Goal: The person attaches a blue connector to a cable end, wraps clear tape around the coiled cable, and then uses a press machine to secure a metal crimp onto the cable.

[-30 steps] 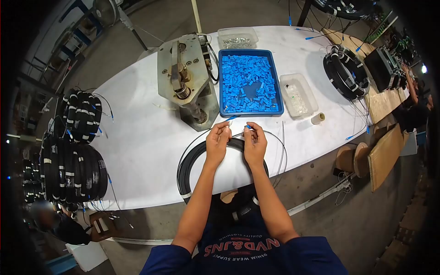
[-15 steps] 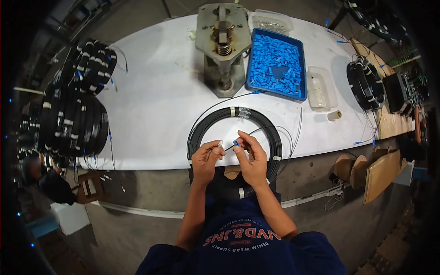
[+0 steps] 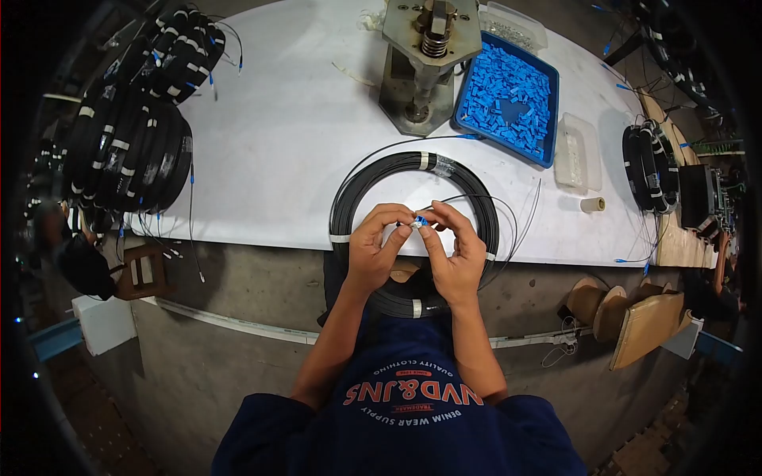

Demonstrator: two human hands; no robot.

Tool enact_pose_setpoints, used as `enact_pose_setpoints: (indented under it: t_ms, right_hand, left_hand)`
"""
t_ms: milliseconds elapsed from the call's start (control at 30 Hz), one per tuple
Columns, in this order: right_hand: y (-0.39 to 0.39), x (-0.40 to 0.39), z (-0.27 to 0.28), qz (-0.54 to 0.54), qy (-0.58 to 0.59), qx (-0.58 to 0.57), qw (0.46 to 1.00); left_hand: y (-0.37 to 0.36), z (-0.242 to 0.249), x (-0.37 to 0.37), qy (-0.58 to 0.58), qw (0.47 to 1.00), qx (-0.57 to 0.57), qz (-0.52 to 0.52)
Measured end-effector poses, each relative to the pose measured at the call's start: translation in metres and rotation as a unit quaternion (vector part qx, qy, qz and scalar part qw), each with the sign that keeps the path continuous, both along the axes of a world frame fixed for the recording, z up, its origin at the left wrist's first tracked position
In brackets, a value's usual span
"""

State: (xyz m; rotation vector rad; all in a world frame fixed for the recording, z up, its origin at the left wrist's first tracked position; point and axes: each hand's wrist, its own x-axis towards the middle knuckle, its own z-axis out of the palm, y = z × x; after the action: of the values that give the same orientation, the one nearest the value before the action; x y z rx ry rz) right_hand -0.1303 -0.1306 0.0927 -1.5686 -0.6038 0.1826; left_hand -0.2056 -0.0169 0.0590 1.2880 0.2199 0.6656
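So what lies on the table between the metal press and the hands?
In the head view, bare white table and the far arc of the black cable coil lie between the metal press and the left hand and right hand.
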Motion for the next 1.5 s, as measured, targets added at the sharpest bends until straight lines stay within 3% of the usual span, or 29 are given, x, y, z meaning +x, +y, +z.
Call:
enact_pose_setpoints:
  t_ms: [233,700,1500]
  right_hand:
    - [-0.001,0.000,0.003,0.022,0.007,-0.010,1.000]
    - [-0.008,0.012,0.009,0.062,-0.015,-0.027,0.998]
    - [-0.016,0.005,0.000,0.040,0.081,0.011,0.996]
  left_hand:
    - [0.002,0.000,-0.005,0.106,0.993,0.036,-0.022]
    - [0.013,0.004,-0.002,0.039,0.980,0.196,-0.008]
    - [0.017,0.012,-0.001,0.034,0.969,0.243,-0.022]
